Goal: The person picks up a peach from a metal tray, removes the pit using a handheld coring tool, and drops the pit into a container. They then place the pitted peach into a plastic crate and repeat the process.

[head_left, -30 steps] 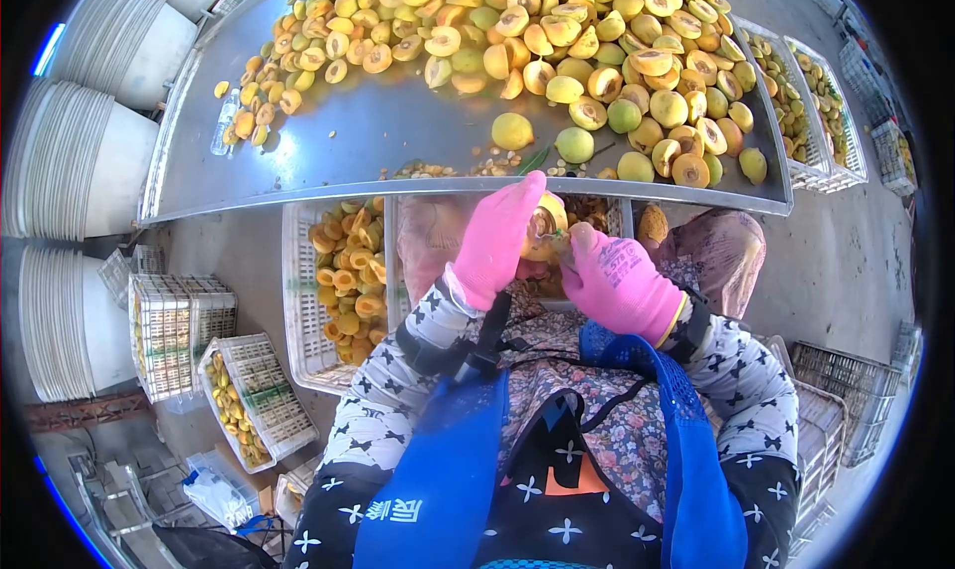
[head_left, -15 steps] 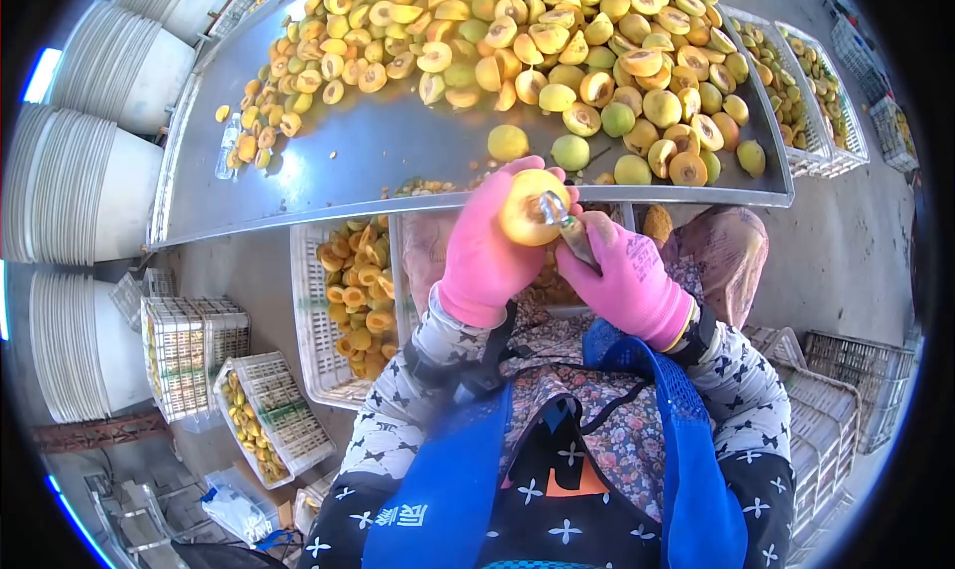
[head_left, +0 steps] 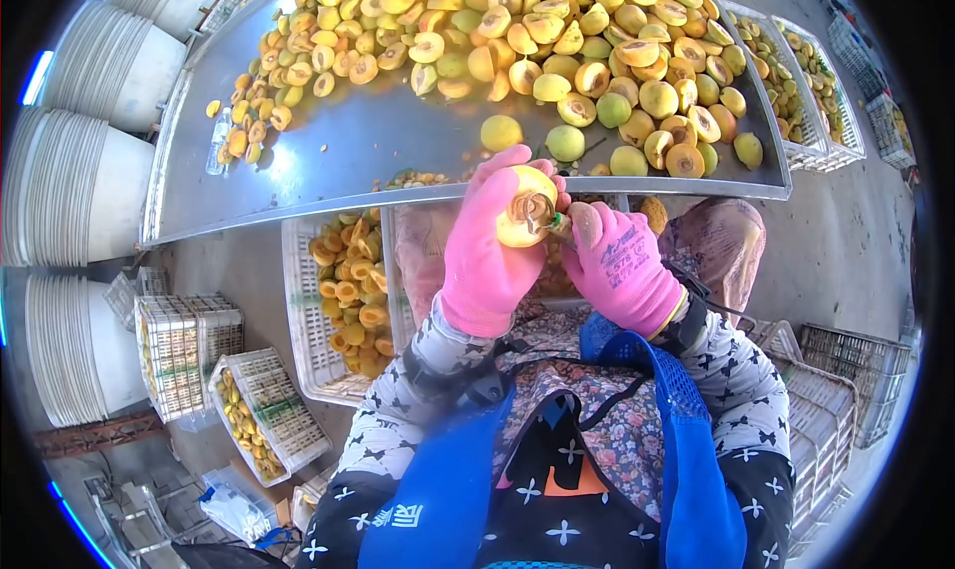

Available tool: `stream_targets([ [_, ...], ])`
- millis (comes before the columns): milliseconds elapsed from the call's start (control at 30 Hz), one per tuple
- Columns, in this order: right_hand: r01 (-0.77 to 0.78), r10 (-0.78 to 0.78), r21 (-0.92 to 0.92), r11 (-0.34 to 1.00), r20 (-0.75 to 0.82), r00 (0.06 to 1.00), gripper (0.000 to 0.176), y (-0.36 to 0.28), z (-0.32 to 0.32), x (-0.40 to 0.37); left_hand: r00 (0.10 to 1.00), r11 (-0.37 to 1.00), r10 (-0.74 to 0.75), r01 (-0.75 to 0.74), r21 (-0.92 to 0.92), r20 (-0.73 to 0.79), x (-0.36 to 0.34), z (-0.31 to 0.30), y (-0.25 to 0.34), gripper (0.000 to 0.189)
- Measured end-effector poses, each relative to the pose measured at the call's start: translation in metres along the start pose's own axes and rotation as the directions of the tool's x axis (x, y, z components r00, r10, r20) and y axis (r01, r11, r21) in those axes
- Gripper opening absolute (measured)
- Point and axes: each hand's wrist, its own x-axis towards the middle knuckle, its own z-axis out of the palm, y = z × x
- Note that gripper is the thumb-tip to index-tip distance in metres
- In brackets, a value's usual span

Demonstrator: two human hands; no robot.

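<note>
Left hand and right hand meet at one cut fruit.

The left hand grasps the fruit, its cut face turned toward the right hand, which is clenched around a small tool touching that face. Just beyond both hands lies the tray with its fruit pile; left of the left hand, a crate holds fruit halves.

on the bench, a fruit heap runs along the far side and down the right, a bottle at its left end. near the front edge, my left hand holds one fruit against a tool in my right. a filled crate (lower down) stands left of my knees.
</note>
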Motion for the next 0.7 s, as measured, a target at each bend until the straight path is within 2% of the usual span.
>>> stream_targets([
  [67,0.025,-0.026,-0.003,1.0,-0.033,0.999,0.037,0.0,0.001,-0.002,1.0,1.0,0.002,-0.001,0.028,-0.009,-0.002,0.001,0.002,0.037],
  [167,0.028,-0.023,0.071,0.997,-0.073,0.997,0.026,-0.003,0.004,-0.001,0.999,0.997,0.03,-0.028,0.07,-0.019,-0.006,0.004,0.001,0.037],
  [300,-0.051,0.049,0.194,0.98,0.015,0.999,0.026,-0.005,0.013,0.0,0.996,0.996,0.083,-0.083,0.045,-0.015,-0.002,0.0,-0.008,0.037],
  [367,-0.096,0.08,0.283,0.954,0.067,0.995,0.026,-0.007,0.017,0.001,0.97,0.954,0.242,-0.24,0.178,0.009,-0.004,-0.003,-0.017,0.038],
  [433,-0.149,0.124,0.416,0.897,0.085,0.989,0.027,-0.017,0.019,0.002,0.952,0.929,0.305,-0.295,0.223,-0.013,-0.002,0.0,-0.019,0.039],
  [467,-0.177,0.147,0.481,0.859,0.099,0.984,0.027,-0.02,0.021,0.0,0.955,0.941,0.288,-0.271,0.205,-0.063,-0.002,0.003,-0.018,0.04],
  [500,-0.131,0.131,0.508,0.851,0.036,0.991,0.029,-0.021,0.026,0.0,0.956,0.951,0.271,-0.247,0.186,-0.114,-0.003,0.005,-0.017,0.041],
  [600,0.018,0.01,0.54,0.841,-0.048,0.999,0.029,-0.011,0.027,-0.004,0.98,0.965,0.198,-0.192,0.18,-0.019,-0.001,-0.008,-0.01,0.032],
  [700,0.015,-0.049,0.478,0.878,0.059,0.997,0.026,-0.006,0.012,-0.006,0.986,0.889,-0.166,0.146,0.434,0.007,-0.004,-0.009,0.024,0.033],
])
